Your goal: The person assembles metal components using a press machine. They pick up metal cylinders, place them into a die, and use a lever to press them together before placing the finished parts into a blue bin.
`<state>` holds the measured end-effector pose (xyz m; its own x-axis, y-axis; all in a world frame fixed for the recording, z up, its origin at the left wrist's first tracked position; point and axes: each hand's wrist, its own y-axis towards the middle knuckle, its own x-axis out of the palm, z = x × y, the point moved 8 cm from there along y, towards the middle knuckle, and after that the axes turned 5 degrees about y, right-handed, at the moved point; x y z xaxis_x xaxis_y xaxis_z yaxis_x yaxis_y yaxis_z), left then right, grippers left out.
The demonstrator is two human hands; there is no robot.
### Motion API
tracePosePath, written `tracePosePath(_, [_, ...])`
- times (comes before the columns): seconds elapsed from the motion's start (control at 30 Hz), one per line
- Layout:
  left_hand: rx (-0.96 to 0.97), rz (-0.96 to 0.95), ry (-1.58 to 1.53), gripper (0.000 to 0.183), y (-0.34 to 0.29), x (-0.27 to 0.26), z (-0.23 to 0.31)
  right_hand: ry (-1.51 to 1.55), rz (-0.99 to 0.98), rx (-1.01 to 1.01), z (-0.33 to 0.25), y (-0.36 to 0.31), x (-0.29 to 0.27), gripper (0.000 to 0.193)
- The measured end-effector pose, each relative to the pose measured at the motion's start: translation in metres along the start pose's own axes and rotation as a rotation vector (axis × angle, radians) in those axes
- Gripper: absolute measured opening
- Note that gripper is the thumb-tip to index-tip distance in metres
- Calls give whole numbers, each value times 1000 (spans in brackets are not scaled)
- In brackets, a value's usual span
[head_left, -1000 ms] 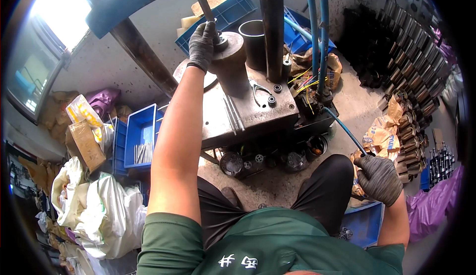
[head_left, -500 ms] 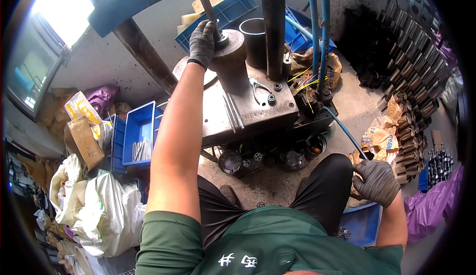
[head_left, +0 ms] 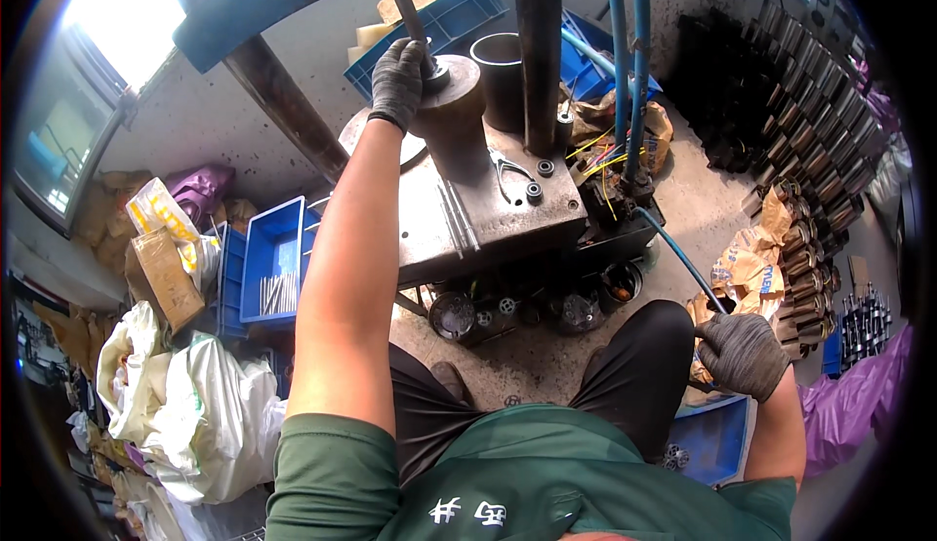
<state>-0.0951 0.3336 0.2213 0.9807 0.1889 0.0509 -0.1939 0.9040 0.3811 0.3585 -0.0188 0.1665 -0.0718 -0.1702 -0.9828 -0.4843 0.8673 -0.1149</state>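
Streaky dark grey covers the gloved left hand (head_left: 396, 87) at eleven o'clock and the right hand (head_left: 747, 356) at four. I see a blue lever (head_left: 683, 263) at three, yellow wires (head_left: 612, 162) at two, a blue crate (head_left: 273, 240) at nine, a purple bag (head_left: 851, 426) past four, and a dark green shirt (head_left: 532, 448) at six.

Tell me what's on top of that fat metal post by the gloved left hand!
A dark ring sits on the metal post, with a metal rod reaching down toward it. The left hand covers part of the top, so what's behind the hand can't be seen.
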Motion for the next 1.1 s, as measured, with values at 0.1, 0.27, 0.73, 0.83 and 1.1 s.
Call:
tracePosePath(0.1, [-11,-21,-1,16,2,0,-2,98,160,-6,-1,2,-11,22])
tracePosePath(0.27, [10,-19,33,17,3,-1,-1,-3,-72,59,4,3,-1,23])
tracePosePath(0.73, [3,-24,-44,16,0,6,-1,63,86,74,1,10,-30,22])
tracePosePath(0.83, [14,-12,-25,20,-8,10,6,22,568,-31,-4,29,-90,21])
tracePosePath(1.1, [42,-28,110,25,2,2,-5,34,1078,-183,27,121,-195,21])
